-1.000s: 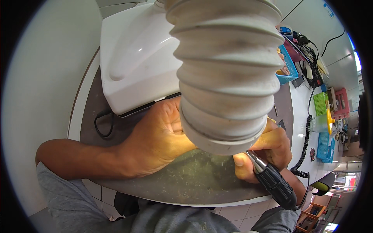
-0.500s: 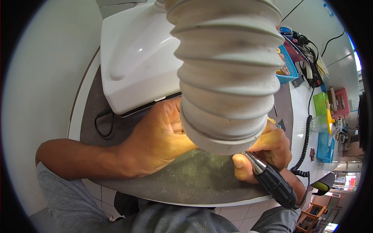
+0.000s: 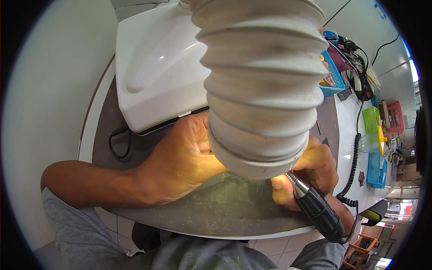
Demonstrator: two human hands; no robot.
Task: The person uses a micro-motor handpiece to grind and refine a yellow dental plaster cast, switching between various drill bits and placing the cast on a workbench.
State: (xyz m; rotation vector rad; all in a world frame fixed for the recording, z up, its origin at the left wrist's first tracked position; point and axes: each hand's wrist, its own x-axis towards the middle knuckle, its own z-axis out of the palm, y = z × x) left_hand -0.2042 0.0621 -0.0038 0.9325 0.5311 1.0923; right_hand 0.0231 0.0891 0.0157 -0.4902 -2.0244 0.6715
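White corrugated hose (image 3: 265, 81) fills the middle of the head view, hanging over the brown-grey surface (image 3: 216, 209) and hiding whatever lies directly beneath its rim. Near the front edge, toward the right corner, the right hand (image 3: 320, 168) is closed around the silver nose of a black rotary handpiece (image 3: 318, 215), whose ribbed body slants toward that edge; its tip is hidden. The left hand (image 3: 184, 155) reaches in from the left edge, fingers curled and thumb pointing under the hose. Its fingertips are covered, so whether it grips anything, or meets the right hand, cannot be told.

Compared with half a second ago, the handpiece nose stands slightly steeper and the right thumb has shifted a little, while the left hand looks unchanged. This seems a small adjustment of the tool's angle against a steady support hand, not a new grip.

A smooth white housing (image 3: 162, 58) occupies the far left corner. Along the right edge runs a coiled black cord (image 3: 353, 166), with a blue basket (image 3: 334, 87) toward the far right corner.
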